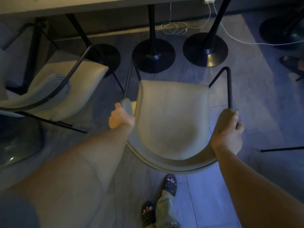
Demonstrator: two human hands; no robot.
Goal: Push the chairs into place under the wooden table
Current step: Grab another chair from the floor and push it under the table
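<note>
Nearest, two slippered feet (170, 182) stand on the tiled floor (205, 203). Both hands grip the padded armrests of the chair (171, 122): left hand (120, 116) on one, right hand (227, 135) on the other. Its seat points forward toward the bench (82, 7), still short of the edge. A second chair (54, 89) stands left, angled.

Dim room, cool bluish cast over floor on my right side. Warm glow on my left hand (121, 117). Small glare spot on round black base (205, 49). Overall soft, grainy. Wide-angle bending at edges; my near forearms blurred, oversized.
</note>
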